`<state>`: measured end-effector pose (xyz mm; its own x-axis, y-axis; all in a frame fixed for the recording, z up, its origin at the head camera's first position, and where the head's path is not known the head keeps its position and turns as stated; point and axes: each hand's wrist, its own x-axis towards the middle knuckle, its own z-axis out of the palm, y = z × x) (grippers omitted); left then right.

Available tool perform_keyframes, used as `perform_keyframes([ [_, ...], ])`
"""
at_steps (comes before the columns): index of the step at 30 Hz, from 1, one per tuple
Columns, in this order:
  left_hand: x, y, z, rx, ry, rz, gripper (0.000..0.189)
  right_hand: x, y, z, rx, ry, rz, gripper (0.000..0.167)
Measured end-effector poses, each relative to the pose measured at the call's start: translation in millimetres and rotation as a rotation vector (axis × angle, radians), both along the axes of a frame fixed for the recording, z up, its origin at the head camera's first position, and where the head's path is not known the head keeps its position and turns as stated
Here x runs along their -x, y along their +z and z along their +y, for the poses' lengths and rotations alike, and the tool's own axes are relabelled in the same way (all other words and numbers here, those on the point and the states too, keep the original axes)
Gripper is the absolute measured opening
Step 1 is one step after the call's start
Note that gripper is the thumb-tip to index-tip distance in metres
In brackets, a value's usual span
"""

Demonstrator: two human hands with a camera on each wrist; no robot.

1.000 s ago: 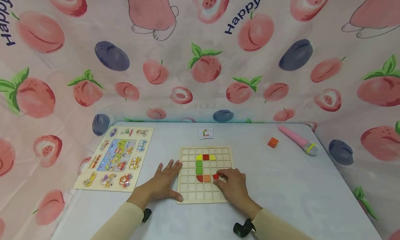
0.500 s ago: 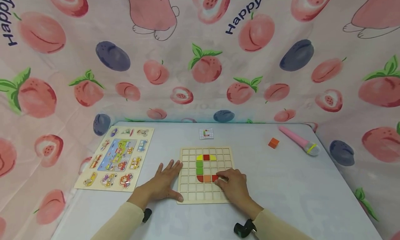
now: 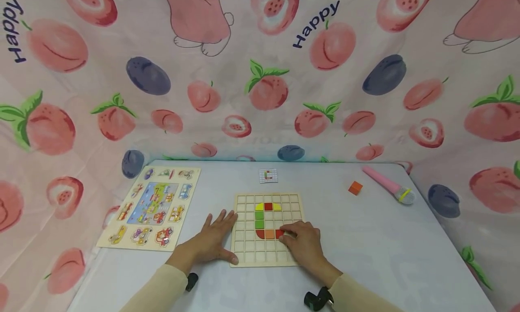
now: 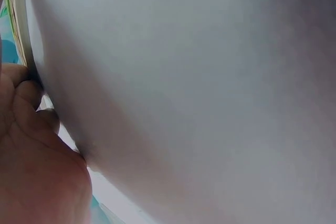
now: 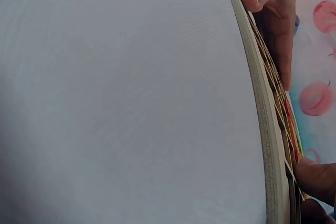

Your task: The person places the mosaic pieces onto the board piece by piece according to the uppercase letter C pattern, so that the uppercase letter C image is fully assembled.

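Observation:
A square wooden grid board lies on the table in the head view. Coloured tiles form a C-like shape in it: yellow and red along the top, green tiles down the left side, a rounded red tile and an orange tile at the bottom. My right hand pinches a red tile at the right end of that bottom row, its fingertips partly covering it. With fingers spread, my left hand rests along the board's left edge. The left wrist view shows mainly tabletop and part of the palm.
A small picture card lies behind the board. Farther right are an orange square block and a pink toy microphone. A vehicle picture puzzle lies at the left. A fruit-patterned cloth hangs behind the table.
The red tile in my right fingers, tilted a second ago, now lies level in line with the orange tile. My left hand has stayed in place.

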<state>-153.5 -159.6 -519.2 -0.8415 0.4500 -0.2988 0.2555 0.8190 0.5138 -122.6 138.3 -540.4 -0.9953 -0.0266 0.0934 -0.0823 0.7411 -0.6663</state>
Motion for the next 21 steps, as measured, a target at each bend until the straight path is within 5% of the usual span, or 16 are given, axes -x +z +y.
perform_keyframes([
  [11, 2.8, 1.7, -0.6, 0.006, -0.002, 0.006, 0.135, 2.7, 1.2, -1, 0.014, 0.012, -0.025, 0.022],
  [21, -1.9, -3.0, -5.4, -0.019, 0.039, 0.039, 0.125, 6.4, 6.6, 20, 0.204, -0.071, -0.120, 0.038],
])
